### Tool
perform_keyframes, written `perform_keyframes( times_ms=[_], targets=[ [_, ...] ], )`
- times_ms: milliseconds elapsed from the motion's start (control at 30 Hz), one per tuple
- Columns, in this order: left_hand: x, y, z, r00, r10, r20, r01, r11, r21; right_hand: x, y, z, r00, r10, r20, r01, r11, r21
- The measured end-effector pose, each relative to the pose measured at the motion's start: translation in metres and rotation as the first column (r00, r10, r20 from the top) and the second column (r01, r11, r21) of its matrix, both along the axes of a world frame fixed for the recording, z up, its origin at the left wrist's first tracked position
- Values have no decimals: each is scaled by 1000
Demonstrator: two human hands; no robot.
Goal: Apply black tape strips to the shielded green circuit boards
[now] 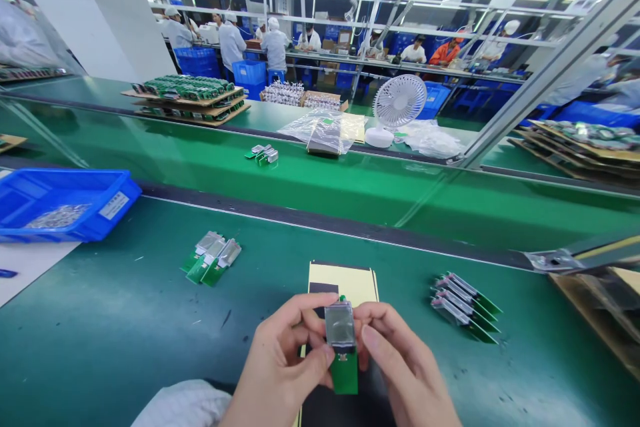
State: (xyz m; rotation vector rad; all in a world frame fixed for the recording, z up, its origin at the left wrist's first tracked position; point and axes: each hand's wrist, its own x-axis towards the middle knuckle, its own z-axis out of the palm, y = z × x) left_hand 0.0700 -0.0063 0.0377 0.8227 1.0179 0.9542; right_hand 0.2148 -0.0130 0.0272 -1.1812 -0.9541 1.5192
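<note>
A green circuit board with a small grey display (341, 360) is held upright in front of me. My left hand (295, 347) pinches its left edge between thumb and fingers. My right hand (395, 347) grips the display's right side, its index finger at the upper corner and the thumb close to the edge; its other fingertips are partly behind the board. Beneath the hands lies a black and pale yellow pad (367, 277). To the left rests a small group of similar boards with displays (213, 257), and several more boards (465, 307) lean in a row at right.
A blue bin (113, 203) with small metal parts stands at left. Beyond a dark ledge runs a green conveyor belt (310, 187) carrying a few boards (263, 154). Farther back are stacked board trays (190, 97), a white fan (400, 101) and plastic bags. People work at distant benches.
</note>
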Motion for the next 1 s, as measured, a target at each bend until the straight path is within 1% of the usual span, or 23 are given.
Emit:
perform_keyframes(
  times_ms=[133, 200, 267, 300, 333, 367, 400, 433, 467, 500, 533, 567, 633, 700, 767, 833, 867, 933, 967, 1000],
  targets=[
    [7, -3, -4, 1000, -28, -3, 28, 1000, 9, -5, -3, 2, 991, -109, 74, 108, 994, 10],
    [9, -6, -7, 999, -36, -26, 37, 999, 28, -1, -4, 0, 982, -147, 116, 145, 989, 29],
    [9, -8, -10, 995, 0, -97, 4, 999, 38, 14, -6, -3, 957, -161, 241, 141, 985, 99],
    [7, -8, -11, 989, 22, -147, -16, 999, 40, 25, -6, -5, 919, -185, 349, 137, 978, 159],
    [5, -7, -11, 980, 31, -197, -23, 999, 44, 38, -6, -8, 851, -227, 474, 126, 964, 235],
    [2, -6, -11, 970, 32, -242, -20, 998, 52, 53, -6, -10, 748, -281, 601, 98, 943, 319],
    [-1, -5, -10, 960, 24, -278, -7, 998, 64, 67, -6, -13, 613, -365, 700, 76, 910, 408],
    [-4, -3, -9, 952, 13, -306, 11, 997, 77, 81, -6, -16, 475, -436, 764, 28, 876, 482],
    [-8, -1, -7, 943, 5, -333, 28, 995, 95, 92, -5, -19, 348, -498, 794, -22, 843, 538],
    [-11, 2, -5, 933, 6, -360, 39, 992, 117, 101, -4, -22, 240, -547, 802, -70, 814, 577],
    [-13, 5, -3, 922, 15, -386, 42, 990, 137, 108, -4, -25, 154, -580, 800, -119, 793, 598],
    [-16, 8, -1, 911, 27, -411, 41, 987, 156, 113, -3, -27, 87, -603, 793, -155, 778, 609],
    [-21, 14, 1, 890, 41, -453, 53, 979, 195, 116, -1, -31, -3, -631, 775, -205, 759, 618],
    [-26, 19, 3, 872, 42, -488, 85, 968, 235, 117, 1, -33, -64, -648, 759, -223, 751, 622],
    [-31, 23, 5, 848, 28, -529, 131, 956, 261, 119, 3, -35, -118, -642, 758, -226, 761, 609],
    [-36, 29, 8, 816, 19, -578, 171, 947, 271, 124, 8, -37, -157, -591, 791, -221, 802, 555],
    [-39, 34, 10, 793, 17, -609, 194, 940, 279, 127, 11, -38, -159, -552, 818, -227, 827, 514],
    [-44, 52, 15, 702, 36, -711, 267, 913, 310, 133, 17, -40, -140, -465, 874, -242, 872, 426],
    [-47, 65, 19, 635, 59, -770, 310, 894, 325, 135, 20, -41, -123, -434, 892, -255, 883, 394],
    [-50, 82, 22, 522, 103, -847, 359, 874, 327, 137, 22, -42, -109, -414, 904, -265, 888, 375]
  ],
)
